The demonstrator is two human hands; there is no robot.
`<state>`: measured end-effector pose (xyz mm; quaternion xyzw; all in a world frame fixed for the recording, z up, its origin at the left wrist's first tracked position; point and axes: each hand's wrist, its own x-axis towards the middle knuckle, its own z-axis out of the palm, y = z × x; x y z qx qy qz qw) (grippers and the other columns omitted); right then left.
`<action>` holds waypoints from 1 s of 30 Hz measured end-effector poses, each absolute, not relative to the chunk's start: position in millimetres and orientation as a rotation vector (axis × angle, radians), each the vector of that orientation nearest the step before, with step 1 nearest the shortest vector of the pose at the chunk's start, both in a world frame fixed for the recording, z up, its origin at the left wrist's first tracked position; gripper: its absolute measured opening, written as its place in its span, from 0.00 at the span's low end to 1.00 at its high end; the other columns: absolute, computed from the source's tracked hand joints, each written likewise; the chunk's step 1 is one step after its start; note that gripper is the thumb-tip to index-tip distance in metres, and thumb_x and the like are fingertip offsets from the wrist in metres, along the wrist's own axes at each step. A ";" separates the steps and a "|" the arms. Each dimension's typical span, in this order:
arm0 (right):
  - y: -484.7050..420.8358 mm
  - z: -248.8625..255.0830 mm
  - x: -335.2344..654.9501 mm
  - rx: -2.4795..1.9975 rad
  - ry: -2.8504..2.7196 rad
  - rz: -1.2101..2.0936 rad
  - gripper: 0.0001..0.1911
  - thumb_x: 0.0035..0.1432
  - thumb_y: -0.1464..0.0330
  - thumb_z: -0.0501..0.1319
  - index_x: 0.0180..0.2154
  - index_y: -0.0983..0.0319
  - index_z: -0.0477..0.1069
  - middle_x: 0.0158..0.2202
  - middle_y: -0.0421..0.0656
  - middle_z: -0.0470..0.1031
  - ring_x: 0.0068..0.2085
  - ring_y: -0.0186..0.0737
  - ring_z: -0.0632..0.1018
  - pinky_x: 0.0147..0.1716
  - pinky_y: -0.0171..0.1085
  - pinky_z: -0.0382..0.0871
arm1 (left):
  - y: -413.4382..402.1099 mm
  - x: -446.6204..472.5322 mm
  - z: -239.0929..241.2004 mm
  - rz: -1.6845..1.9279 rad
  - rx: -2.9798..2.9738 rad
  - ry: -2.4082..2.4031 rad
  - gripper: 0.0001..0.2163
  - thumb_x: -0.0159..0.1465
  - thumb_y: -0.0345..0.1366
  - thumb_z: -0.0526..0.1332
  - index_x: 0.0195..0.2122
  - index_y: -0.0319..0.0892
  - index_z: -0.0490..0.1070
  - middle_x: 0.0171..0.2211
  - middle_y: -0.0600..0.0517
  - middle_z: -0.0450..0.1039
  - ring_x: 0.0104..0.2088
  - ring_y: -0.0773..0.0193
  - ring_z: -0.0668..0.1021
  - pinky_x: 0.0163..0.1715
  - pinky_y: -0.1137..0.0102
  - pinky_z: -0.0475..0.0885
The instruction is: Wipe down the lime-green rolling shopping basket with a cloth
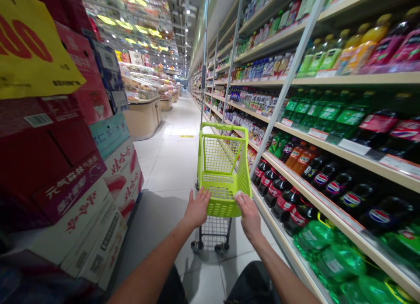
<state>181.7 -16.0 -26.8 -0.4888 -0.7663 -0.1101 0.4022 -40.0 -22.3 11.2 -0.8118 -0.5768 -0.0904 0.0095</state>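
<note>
Between boxes [65, 159] and bottle shelves [348, 81], the green cart [244, 177] is hugging the right side, floor [177, 164] stretching open on its left. At its near rim [223, 202], the left hand [198, 207] is resting open, the right hand [250, 214] pinching a white scrap [239, 196].

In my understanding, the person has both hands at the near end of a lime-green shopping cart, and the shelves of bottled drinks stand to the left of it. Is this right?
Not quite: in the head view, the shelves of bottled drinks stand to the right. The left hand and right hand are indeed at the near end of the lime-green shopping cart.
</note>
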 end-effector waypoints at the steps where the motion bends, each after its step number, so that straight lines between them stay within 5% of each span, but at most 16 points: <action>1: -18.1 -29.0 166.1 -1.192 -1.968 -0.235 0.26 0.54 0.80 0.46 0.52 0.57 0.63 0.53 0.45 0.65 0.56 0.39 0.63 0.53 0.46 0.59 | -22.6 -38.3 10.8 -0.270 -2.542 -1.789 0.28 0.53 0.26 0.48 0.58 0.38 0.51 0.60 0.43 0.51 0.62 0.55 0.48 0.56 0.45 0.42; 30: -15.0 -26.8 162.0 -1.252 -2.048 -0.263 0.30 0.47 0.84 0.46 0.51 0.60 0.64 0.54 0.46 0.65 0.56 0.41 0.63 0.53 0.45 0.57 | -22.6 -36.7 20.0 -0.231 -2.584 -1.692 0.26 0.56 0.28 0.47 0.57 0.37 0.52 0.60 0.45 0.52 0.61 0.57 0.51 0.57 0.47 0.39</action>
